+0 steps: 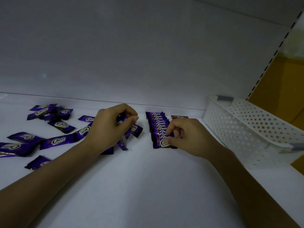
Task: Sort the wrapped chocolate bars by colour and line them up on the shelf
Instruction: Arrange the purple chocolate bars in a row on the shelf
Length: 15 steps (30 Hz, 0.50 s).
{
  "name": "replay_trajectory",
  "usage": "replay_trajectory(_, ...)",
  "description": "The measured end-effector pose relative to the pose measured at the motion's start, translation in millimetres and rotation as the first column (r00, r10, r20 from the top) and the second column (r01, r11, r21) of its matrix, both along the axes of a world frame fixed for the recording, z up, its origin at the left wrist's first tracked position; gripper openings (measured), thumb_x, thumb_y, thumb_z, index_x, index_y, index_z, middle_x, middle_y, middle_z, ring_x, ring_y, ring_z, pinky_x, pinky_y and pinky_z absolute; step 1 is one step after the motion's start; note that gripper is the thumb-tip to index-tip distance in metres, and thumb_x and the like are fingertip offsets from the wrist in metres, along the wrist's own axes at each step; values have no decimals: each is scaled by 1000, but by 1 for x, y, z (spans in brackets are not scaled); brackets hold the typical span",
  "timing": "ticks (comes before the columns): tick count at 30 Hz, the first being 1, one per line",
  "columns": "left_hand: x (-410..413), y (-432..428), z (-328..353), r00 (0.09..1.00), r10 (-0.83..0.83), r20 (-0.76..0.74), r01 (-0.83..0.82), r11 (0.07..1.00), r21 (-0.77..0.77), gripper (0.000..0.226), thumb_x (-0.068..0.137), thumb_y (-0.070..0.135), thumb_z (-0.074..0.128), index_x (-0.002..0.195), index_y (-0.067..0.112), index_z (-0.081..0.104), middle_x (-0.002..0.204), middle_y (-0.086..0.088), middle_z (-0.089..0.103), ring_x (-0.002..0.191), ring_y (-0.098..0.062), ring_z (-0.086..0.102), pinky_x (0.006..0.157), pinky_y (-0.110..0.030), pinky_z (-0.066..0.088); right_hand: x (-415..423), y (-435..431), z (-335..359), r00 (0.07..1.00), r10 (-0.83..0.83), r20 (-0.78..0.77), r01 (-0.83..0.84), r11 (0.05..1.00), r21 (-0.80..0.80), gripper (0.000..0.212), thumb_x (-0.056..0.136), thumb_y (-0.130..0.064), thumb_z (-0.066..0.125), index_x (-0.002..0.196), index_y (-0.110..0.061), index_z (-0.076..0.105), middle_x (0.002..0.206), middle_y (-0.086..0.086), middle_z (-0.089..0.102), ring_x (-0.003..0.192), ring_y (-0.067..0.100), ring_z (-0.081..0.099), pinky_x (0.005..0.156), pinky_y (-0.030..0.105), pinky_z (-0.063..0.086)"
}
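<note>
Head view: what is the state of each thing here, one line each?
left hand: grips the held bars
right hand: pinches the front bar
purple row: lined up, overlapping
loose bars: scattered, lying flat
red bar: lying beside the row
white basket: upright

Red-wrapped bar (179, 117) mostly hidden behind right hand (189, 137), leftmost purple bar (9, 148) cut by edge, basket (230, 122) cropped.
</note>
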<state>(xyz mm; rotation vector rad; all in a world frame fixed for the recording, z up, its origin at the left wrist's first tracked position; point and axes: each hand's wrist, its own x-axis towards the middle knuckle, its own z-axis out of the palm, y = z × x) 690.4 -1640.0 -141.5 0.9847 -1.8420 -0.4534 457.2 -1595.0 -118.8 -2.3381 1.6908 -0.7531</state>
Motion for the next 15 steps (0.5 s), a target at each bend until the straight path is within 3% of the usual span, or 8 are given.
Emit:
replay_trajectory(3, -1, 2, 6, 994, -26, -107, 31, 999, 38, 9, 88, 17, 66, 86, 26, 66, 77, 9, 69, 73, -7, 66, 72, -23, 54, 26, 5, -5, 965, 42, 261, -15, 995, -102, 10, 82, -26, 71, 82, -18, 64, 55, -5, 50, 49, 5, 46, 50, 13, 34)
replay_trajectory(6, -5, 9, 10, 985, -81, -149, 85, 996, 20, 13, 90, 13, 64, 86, 26, 66, 76, 9, 69, 73, -5, 66, 69, -18, 51, 54, 8, -12, 881, 88, 466, -70, 996, -56, 19, 86, -26, 66, 104, -22, 59, 71, -1, 60, 60, 8, 56, 54, 13, 46)
replay_trajectory(8, -8, 14, 11, 980, -124, -155, 128, 992, 16, 16, 89, 12, 65, 86, 28, 66, 77, 12, 69, 74, -2, 65, 69, -14, 49, 59, 8, -15, 868, 97, 488, -99, 995, -20, 22, 87, -22, 65, 108, -22, 58, 78, -4, 61, 68, 6, 59, 58, 14, 48)
replay_trajectory(10, -11, 18, 12, 976, -153, -155, 158, 987, 23, 18, 87, 12, 67, 86, 30, 66, 80, 15, 68, 76, -1, 64, 69, -10, 47, 56, 8, -15, 883, 99, 460, -114, 993, 5, 13, 87, -17, 65, 99, -20, 63, 76, -9, 63, 69, 2, 61, 61, 14, 49)
replay_trajectory(13, -13, 18, 12, 970, -178, -163, 187, 981, 42, 15, 87, 16, 68, 89, 31, 66, 85, 14, 68, 78, -1, 64, 69, -9, 48, 49, 7, -10, 826, 98, 555, -155, 986, 57, 6, 84, -11, 68, 88, -15, 66, 76, 6, 68, 67, 17, 65, 62, 27, 56)
replay_trajectory(15, -12, 17, 12, 965, -171, -200, 185, 981, 56, 12, 86, 18, 68, 90, 28, 68, 82, 13, 67, 76, -2, 63, 69, -11, 49, 48, 7, -6, 780, 78, 621, -141, 989, 53, 5, 82, -9, 69, 84, -13, 67, 73, 6, 68, 62, 16, 63, 58, 23, 53)
